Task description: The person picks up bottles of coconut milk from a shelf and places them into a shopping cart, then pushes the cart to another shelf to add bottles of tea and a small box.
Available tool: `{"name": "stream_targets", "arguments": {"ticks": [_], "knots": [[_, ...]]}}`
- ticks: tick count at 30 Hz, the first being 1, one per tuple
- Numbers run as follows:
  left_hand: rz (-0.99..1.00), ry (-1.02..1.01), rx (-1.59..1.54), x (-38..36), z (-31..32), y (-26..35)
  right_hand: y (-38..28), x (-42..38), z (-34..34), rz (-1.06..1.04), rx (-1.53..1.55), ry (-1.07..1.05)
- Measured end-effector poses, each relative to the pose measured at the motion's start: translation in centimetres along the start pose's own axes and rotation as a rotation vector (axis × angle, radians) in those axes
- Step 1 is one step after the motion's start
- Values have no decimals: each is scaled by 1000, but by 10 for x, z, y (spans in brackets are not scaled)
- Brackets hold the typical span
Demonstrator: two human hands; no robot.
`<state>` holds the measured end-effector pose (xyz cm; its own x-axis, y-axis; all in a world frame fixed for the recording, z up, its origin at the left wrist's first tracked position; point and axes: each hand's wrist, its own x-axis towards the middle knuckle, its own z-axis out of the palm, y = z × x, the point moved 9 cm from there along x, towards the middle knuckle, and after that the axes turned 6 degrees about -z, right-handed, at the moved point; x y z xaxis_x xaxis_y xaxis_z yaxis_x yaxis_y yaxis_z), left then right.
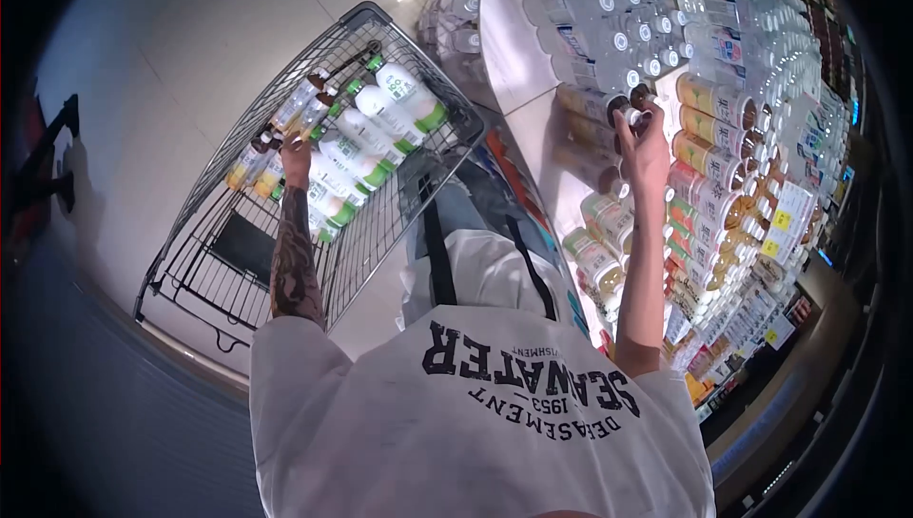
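Note:
My left hand (297, 158) reaches into the cart, its fingers closed at the dark cap of an amber-labelled drink bottle (269, 178). Similar amber-labelled bottles (297, 104) lie beside it. Several white bottles with green caps and green bases (369, 128) fill the middle of the cart. Over at the shelf, my right hand (647, 147) pinches the cap end of a bottle with a yellow-brown label (582, 102). Part of the grip is hidden behind the fingers.
The wire shopping cart (190, 275) stands at left on the pale floor (190, 52). Clear water bottles (618, 4), yellow-labelled bottles (709, 128) and green-labelled bottles (594, 256) line the display at right. A price card (787, 218) stands among them.

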<state>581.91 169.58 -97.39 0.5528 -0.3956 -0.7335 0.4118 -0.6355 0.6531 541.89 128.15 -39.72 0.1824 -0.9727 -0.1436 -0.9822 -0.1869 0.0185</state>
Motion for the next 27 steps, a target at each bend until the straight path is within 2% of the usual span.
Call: {"name": "stream_targets", "arguments": {"ticks": [2,4,6,8,9,12,14,16,17,18,20,24,27], "knots": [[8,44,128,21,0,-18,-14,-14,-18,-24,-3,123],[37,41,292,27,13,-10,-27,-32,-22,-36,202,157],[189,-7,480,33,30,13,-57,-61,-25,-67,221,153],[424,-14,697,27,56,50,-66,-90,3,-24,280,-3],[451,-32,638,11,65,85,-80,-105,20,-35,295,-114],[421,-116,722,26,105,119,-95,-152,86,0,380,-473],[416,-272,760,42,132,120,-97,-177,115,-19,391,-570],[342,-299,1049,91,150,69,-98,-186,129,-16,408,-638],[263,-317,1165,98,152,66,-97,-188,131,-3,421,-660],[192,-333,1280,101,152,71,-94,-189,135,11,433,-676],[228,-291,1333,101,157,75,-80,-187,135,67,452,-624],[561,-204,1417,108,153,75,-48,-192,132,151,494,-542],[670,-209,1408,62,132,115,-37,-203,129,186,515,-543]]}}
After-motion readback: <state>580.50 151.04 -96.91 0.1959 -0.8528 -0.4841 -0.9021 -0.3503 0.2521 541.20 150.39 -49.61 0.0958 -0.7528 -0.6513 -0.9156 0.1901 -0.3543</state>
